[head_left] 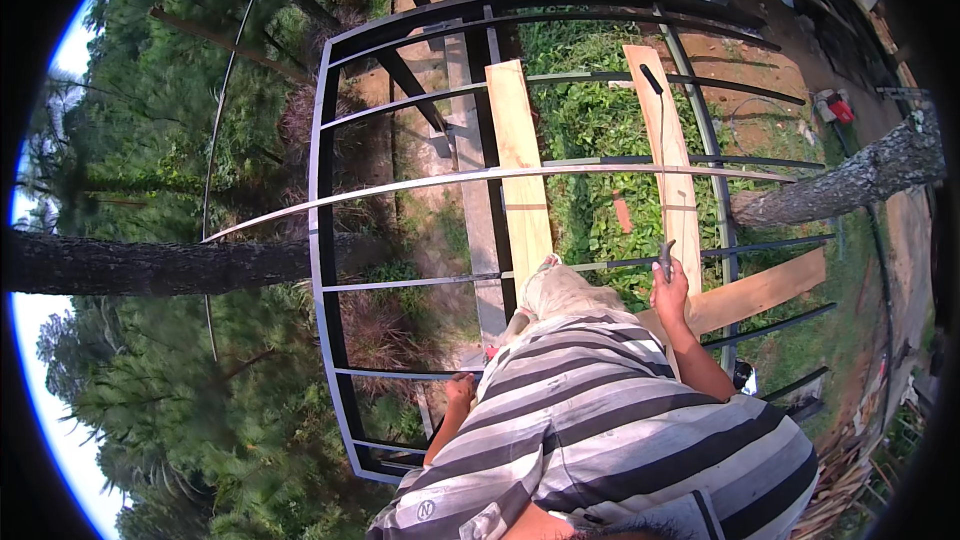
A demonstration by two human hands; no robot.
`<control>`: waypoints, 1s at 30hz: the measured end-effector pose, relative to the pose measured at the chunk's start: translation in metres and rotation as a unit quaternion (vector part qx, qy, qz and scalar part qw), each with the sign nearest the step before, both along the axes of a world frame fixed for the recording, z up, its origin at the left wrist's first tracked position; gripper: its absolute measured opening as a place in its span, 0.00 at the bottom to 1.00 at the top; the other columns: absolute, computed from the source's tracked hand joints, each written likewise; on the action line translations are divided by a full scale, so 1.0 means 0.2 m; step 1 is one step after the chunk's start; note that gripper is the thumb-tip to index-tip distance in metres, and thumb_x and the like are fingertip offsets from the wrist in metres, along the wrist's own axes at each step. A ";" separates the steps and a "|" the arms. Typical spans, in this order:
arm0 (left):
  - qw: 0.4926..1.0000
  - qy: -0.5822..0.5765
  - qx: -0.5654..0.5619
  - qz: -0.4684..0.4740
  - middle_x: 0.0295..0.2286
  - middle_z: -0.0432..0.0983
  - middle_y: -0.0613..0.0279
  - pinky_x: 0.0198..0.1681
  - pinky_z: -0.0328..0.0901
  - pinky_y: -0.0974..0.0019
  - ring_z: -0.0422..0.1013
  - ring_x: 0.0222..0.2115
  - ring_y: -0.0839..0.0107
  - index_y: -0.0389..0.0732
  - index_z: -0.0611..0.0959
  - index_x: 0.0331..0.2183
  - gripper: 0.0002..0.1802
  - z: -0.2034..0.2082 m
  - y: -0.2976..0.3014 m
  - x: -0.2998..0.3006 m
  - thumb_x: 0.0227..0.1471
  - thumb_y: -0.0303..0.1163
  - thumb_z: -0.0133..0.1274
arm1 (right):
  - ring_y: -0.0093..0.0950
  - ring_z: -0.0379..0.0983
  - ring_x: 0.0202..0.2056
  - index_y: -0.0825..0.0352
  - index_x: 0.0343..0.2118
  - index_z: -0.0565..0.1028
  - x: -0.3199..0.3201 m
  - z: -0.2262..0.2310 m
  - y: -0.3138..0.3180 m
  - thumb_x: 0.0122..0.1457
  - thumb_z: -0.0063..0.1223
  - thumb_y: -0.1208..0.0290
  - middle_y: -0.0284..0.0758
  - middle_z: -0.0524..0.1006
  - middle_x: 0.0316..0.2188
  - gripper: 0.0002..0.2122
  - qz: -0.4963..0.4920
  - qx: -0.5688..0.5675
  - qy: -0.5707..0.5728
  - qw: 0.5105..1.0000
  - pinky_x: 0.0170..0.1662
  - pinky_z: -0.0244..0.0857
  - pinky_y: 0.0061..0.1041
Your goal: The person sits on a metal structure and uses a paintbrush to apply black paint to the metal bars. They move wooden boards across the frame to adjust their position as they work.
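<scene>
Right grip (pixel 673 286) tight around dark handle (pixel 667 256), planks (pixel 518 140) on metal frame (pixel 316 170) below, trees (pixel 850 187) around.

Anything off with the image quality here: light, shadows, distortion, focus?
Head view: the sky at left is washed out; head view: the dark frame bows under fisheye distortion, with a black rim around the picture; head view: shadow bands cross the two planks ahead; head view: the right hand reads clearly, the left hand's finger detail is too small.
</scene>
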State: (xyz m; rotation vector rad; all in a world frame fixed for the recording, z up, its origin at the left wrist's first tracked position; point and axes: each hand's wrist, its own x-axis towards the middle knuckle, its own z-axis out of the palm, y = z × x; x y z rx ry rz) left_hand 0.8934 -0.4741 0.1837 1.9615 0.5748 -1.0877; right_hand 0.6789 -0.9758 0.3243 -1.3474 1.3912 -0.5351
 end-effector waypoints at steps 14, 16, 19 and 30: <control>0.988 -0.140 -0.069 0.017 0.30 0.77 0.67 0.21 0.59 0.72 0.68 0.24 0.80 0.36 0.80 0.50 0.17 0.26 -0.81 1.19 0.59 0.30 0.60 | 0.19 0.65 0.10 0.66 0.53 0.70 0.26 -0.18 -0.26 0.68 0.54 0.65 0.30 0.69 0.19 0.15 -0.109 0.046 -0.050 0.992 0.10 0.58 0.22; 0.984 -0.151 -0.099 -0.002 0.30 0.78 0.66 0.22 0.59 0.71 0.68 0.23 0.79 0.37 0.81 0.48 0.17 0.27 -0.85 1.32 0.59 0.31 0.60 | 0.19 0.65 0.11 0.66 0.50 0.70 0.31 -0.15 -0.28 0.68 0.54 0.66 0.29 0.69 0.19 0.13 -0.108 0.042 -0.069 0.991 0.10 0.58 0.22; 0.981 -0.175 -0.069 -0.048 0.30 0.79 0.65 0.21 0.59 0.72 0.67 0.21 0.79 0.37 0.82 0.47 0.16 0.22 -1.01 1.30 0.58 0.32 0.61 | 0.18 0.64 0.11 0.66 0.46 0.70 0.27 -0.06 -0.31 0.69 0.53 0.66 0.27 0.68 0.19 0.10 -0.117 0.007 -0.016 0.993 0.10 0.57 0.21; 0.940 -0.088 -0.026 -0.329 0.27 0.83 0.57 0.28 0.70 0.60 0.77 0.24 0.66 0.34 0.87 0.39 0.14 -0.09 -1.11 1.30 0.55 0.34 0.60 | 0.22 0.69 0.13 0.68 0.54 0.71 0.03 -0.13 -0.04 0.64 0.59 0.63 0.32 0.75 0.20 0.20 -0.154 -0.098 0.069 0.981 0.21 0.66 0.27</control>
